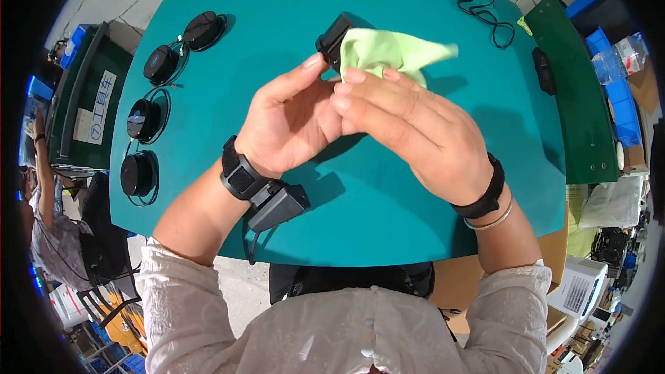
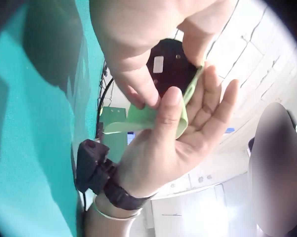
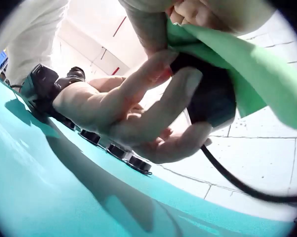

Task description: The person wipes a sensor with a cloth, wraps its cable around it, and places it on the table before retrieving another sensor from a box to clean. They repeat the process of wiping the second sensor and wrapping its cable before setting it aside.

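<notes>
My left hand (image 1: 291, 125) grips a round black device (image 3: 212, 101) by its edge, thumb on one side and fingers on the other. A white label shows on the dark flat face of the device in the left wrist view, and a black cable (image 3: 247, 187) trails off it. My right hand (image 1: 433, 125) pinches a light green cloth (image 1: 395, 52) between thumb and fingers, folded against the rim of the device. Both hands meet above the table, the right fingertips overlapping the left palm in the head view.
Several round black devices (image 1: 143, 119) with coiled cables line the left side of the green table (image 1: 277, 0). A loose black cable (image 1: 478, 7) lies at the far right, near a small black object (image 1: 544, 70). Green cabinets (image 1: 582, 97) flank the table.
</notes>
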Motion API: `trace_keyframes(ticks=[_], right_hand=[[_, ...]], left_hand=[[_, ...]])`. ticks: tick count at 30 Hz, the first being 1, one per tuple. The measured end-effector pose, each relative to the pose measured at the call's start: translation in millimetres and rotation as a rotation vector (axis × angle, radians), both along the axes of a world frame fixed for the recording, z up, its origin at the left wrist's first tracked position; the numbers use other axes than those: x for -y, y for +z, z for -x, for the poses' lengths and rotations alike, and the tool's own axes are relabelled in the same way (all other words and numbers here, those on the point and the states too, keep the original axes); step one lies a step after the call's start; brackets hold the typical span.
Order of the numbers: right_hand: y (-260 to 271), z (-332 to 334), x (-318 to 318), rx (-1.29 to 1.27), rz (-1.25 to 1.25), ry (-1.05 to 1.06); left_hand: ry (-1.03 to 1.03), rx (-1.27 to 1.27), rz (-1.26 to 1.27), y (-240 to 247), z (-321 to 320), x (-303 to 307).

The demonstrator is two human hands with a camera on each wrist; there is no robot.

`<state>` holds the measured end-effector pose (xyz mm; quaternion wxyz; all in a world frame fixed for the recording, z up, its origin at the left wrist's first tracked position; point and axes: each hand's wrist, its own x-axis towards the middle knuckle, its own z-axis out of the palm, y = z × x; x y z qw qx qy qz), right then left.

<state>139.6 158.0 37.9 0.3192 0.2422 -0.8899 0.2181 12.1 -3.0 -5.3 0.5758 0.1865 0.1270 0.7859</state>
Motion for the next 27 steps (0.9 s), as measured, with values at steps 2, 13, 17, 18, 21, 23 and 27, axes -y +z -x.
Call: trace_keyframes(ticks=[2,13,17,18,21,23,27], right_hand=[[-3,-1,-5,-0.039,-0.061,0.029],[-2,3,-25,0.226,0.839,-0.266],[0,0,-15,0.15,1.087,-0.1],[0,-1,-13,0.143,1.042,-0.052],[-8,2,-4,0.249,0.942,0.014],[-10,-2,2,0.265,0.471,-0.054],[-7,-1,4,0.229,0.226,-0.097]], left_hand=[[0.015,-0.041,0.068,9,-4,2],[0.168,-0.258,0.145,9,-4,-8],[0.29,-0.395,0.261,11,-12,-6],[0.355,-0.42,0.299,12,-13,-6],[0.361,-0.618,0.421,10,-12,-5],[0.344,-0.544,0.409,8,-13,-4],[0.36,-0.447,0.344,12,-9,-2]])
